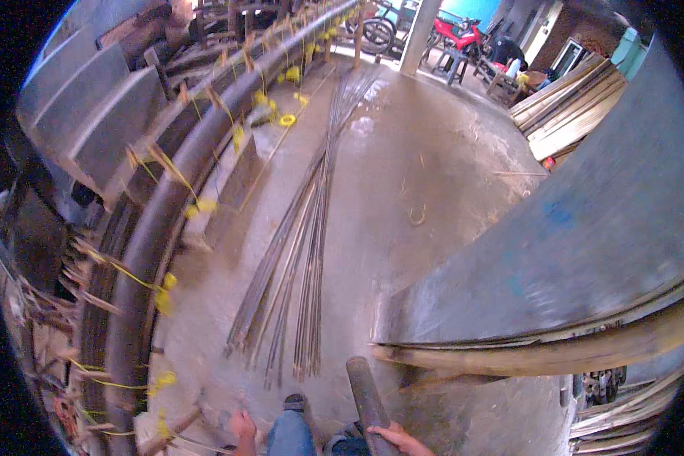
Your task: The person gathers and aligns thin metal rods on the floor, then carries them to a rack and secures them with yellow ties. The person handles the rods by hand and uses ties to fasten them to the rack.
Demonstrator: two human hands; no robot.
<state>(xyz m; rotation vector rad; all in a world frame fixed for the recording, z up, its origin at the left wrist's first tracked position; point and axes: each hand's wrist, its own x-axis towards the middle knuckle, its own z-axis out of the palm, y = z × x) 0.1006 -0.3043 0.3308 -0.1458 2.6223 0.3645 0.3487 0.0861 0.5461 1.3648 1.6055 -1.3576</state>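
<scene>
Dark pole (367, 391), 1 pc: lower ctr, far end tipped L; R hand (399, 438) wrapped on its near part, prob. to steady it
L hand (243, 427), empty or not: can't tell; fingers look curled, beside blue jeans leg (289, 435)
Thin rods (311, 266), 1 bundle: flat on floor (410, 266) beyond pole, near ends fanned, laid lengthwise prob. b/c long
Long dark pipe (140, 251), L side: yellow ties (204, 207) along it, appar. securing it
Grey sheet (539, 235), R side: lower edge along pale timber (539, 360), prob. for support
</scene>
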